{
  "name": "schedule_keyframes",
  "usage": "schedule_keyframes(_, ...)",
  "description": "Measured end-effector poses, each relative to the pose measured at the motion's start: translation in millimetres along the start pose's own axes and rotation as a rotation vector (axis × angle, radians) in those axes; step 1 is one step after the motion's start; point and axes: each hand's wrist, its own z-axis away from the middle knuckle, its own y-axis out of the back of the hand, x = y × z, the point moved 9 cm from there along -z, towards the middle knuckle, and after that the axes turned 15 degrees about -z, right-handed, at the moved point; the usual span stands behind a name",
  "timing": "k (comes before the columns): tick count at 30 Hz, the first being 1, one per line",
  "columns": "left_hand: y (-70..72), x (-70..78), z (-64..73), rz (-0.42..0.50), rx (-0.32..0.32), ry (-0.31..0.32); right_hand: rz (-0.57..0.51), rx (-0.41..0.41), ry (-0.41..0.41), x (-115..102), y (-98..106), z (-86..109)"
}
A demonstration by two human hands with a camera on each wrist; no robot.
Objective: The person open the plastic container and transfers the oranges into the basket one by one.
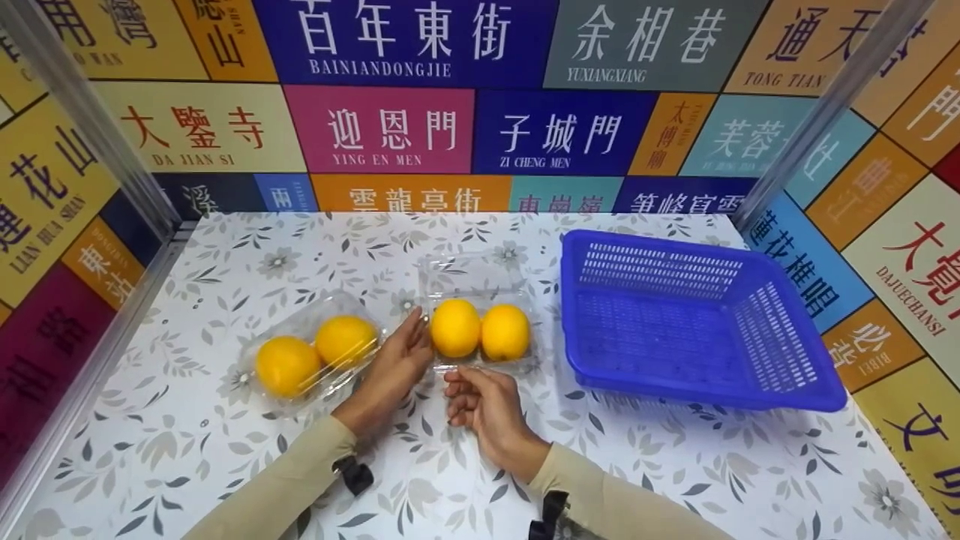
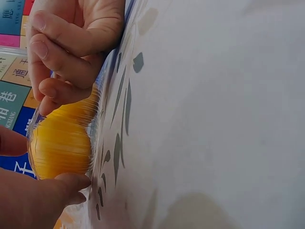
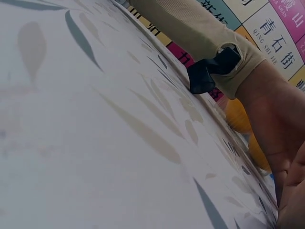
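A clear plastic box [image 1: 529,366] stands mid-table with its lid [image 1: 472,276] folded back. Two round yellow-orange fruits [image 1: 455,328] sit in it. My left hand [image 1: 390,375] is at the box's left side, fingers extended along the wall. At the front edge is my right hand [image 1: 495,416], its fingers bent and the fingertips near the rim. Whether they pinch it cannot be made out. In the left wrist view, the right hand [image 2: 71,52] shows in front of the fruits [image 2: 64,148]. The right wrist view catches only part of my right hand [image 3: 295,191].
Left of my left hand, another clear plastic box [image 1: 330,300] holds two similar fruits [image 1: 287,366]. A blue perforated basket [image 1: 645,330] stands to the right. The table [image 1: 360,487] has a floral cover, with printed panels [image 1: 382,131] rising behind and beside it.
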Motion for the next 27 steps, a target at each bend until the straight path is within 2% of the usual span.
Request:
schedule_keyframes(7,0.2,-1.6,0.1,-0.021,0.007,0.024,0.084,-0.025,-0.058,-0.2,-2.4,9.6)
schedule_keyframes(12,0.2,-1.3,-0.6,-0.029,0.005,0.038,0.165,-0.096,-0.003,-14.5,-13.2,17.9)
schedule_keyframes(20,0.8,-1.6,-2.3,-0.049,-0.001,0.015,0.414,-0.18,0.168,-45.4,-29.5,24.6)
schedule_keyframes(23,1.4,-2.4,-1.7,-0.046,-0.001,0.019,0.553,-0.219,0.278,-57.7,-37.3,26.8)
schedule_keyframes(27,2.4,-3.6,0.7,-0.038,0.001,0.033,0.807,-0.263,0.482,-74.4,-49.7,34.5)
